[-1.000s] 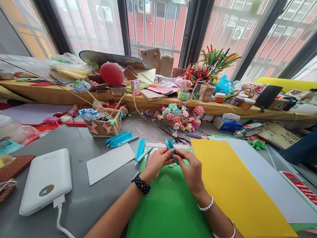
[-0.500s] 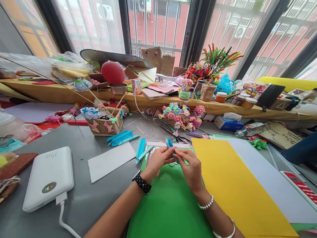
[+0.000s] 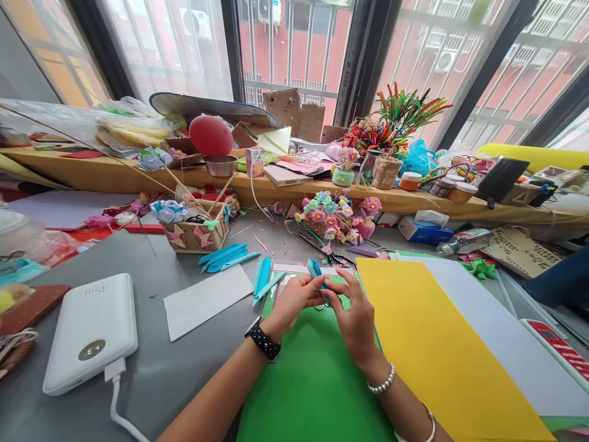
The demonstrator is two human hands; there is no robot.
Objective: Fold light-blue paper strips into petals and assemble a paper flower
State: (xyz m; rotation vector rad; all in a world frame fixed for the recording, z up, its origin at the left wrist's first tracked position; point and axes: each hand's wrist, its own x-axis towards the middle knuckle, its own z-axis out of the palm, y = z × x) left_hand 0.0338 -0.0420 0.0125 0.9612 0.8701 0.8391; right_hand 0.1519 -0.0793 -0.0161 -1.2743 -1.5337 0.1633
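Note:
Both my hands meet over the far edge of a green paper sheet [image 3: 313, 380]. My left hand [image 3: 294, 301], with a black dotted watch strap on its wrist, pinches a small pleated piece of blue paper [image 3: 316, 270]. My right hand [image 3: 354, 313], with a pearl bracelet, pinches the same folded blue paper from the right side, one finger raised. Several folded blue paper pieces [image 3: 262, 277] lie on the grey table just left of my hands.
A yellow sheet [image 3: 427, 344] and a white sheet [image 3: 506, 344] lie to the right. A white power bank [image 3: 92, 331] with cable and a grey paper [image 3: 205, 301] lie to the left. A woven basket [image 3: 196, 233], paper flowers [image 3: 331, 218] and craft clutter fill the back.
My fingers have shifted slightly on the blue folded paper, the right hand's fingers now spread a little more. The view has barely moved.

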